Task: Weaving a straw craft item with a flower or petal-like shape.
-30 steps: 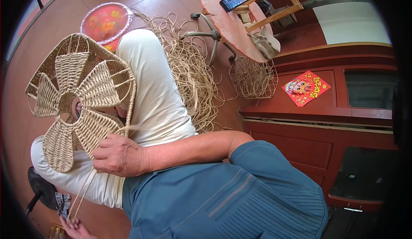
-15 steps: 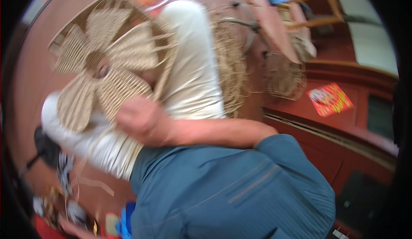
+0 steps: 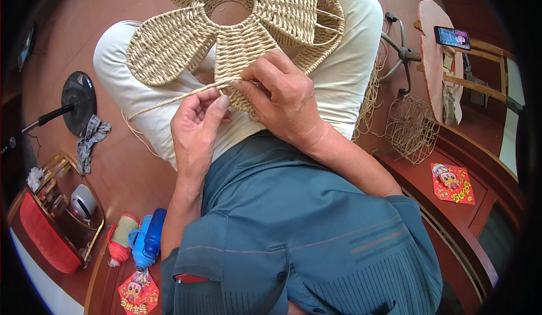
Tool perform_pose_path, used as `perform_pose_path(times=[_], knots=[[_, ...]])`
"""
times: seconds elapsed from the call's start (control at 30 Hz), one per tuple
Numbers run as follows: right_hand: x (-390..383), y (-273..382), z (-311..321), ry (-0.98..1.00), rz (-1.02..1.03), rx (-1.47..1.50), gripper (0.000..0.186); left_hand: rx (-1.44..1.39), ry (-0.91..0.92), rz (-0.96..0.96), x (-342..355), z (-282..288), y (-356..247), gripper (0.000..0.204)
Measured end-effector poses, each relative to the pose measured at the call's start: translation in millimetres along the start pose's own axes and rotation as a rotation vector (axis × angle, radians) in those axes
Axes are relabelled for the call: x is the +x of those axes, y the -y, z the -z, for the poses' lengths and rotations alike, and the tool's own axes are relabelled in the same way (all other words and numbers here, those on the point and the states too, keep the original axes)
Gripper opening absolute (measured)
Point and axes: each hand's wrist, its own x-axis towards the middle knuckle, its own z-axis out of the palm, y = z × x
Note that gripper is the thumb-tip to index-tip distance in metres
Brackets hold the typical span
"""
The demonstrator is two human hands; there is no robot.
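Note:
A flower-shaped woven straw piece rests on my lap, its petals spreading around a round ring with an open centre. My right hand is closed at the tip of the nearest petal, thumb and fingers pinching the straw cord at its edge. Close beside it, my left hand pinches the same cord between thumb and forefinger. From there the straw cord runs left across my thigh and drops over its side. Wire-like ribs show at the piece's right rim. My right fingers hide part of the petal tip.
Loose straw strands hang by my right knee, near a wire basket. A phone lies on a round stool seat at right. At left are a black round base, a grey cloth, a box of items and bottles.
My left hand has come back from the far lower left, where the cord led, to the petal tip. The view has turned and sharpened; the woven piece now appears higher and further right.

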Motion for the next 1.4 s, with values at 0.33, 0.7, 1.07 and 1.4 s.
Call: perform_pose_path(times=[0.33, 0.7, 1.07, 1.4], knots=[[-3, -10, 1, -0.050, 0.000, 0.104, 0.012, 0.176, 0.023, -0.167, 23, -20, -2, 0.050], [-11, -8, -6, -0.004, 0.002, 0.055, 0.012, -0.338, 0.300, 0.212, 36, -3, -7, 0.080], [-11, -5, -6, -0.007, 0.017, 0.046, 0.013, -0.771, 0.048, 0.156, 12, -7, 40, 0.071], [-9, 3, -7, 0.009, -0.020, 0.022, 0.013, -0.992, 0.012, 0.267, 8, 13, 37, 0.042]])
